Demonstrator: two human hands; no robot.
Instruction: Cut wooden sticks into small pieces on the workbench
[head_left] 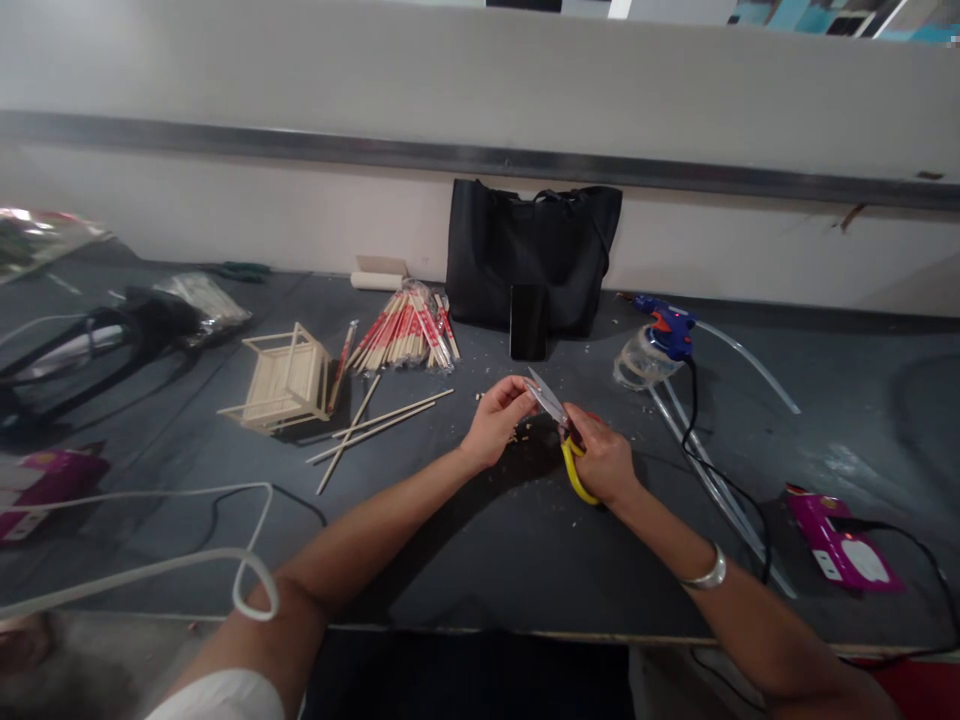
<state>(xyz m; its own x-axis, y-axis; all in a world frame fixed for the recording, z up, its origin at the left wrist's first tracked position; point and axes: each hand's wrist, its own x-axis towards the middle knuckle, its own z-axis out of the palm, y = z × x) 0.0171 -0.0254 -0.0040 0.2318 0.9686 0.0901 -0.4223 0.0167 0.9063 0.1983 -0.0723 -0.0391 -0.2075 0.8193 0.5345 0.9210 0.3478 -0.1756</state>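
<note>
My right hand [602, 458] grips scissors [553, 404] by their yellow handles, blades pointing up and to the left. Close to the blade tips, the fingers of my left hand [496, 420] are pinched together; whatever they hold is too small to make out. Tiny wood-coloured bits [520, 434] lie on the table below my hands. To the left stands a small frame built of wooden sticks [289, 382], with several loose chopsticks [382, 428] beside it. Behind them is a heap of chopsticks in red-printed wrappers [405, 330].
A black bag [529, 255] leans on the wall with a phone [528, 322] before it. At right, a blue glue gun [667, 325] rests on a clear jar [641, 362], near clear glue sticks [709, 475] and a purple power strip [844, 540]. A white cable [247, 555] crosses at left.
</note>
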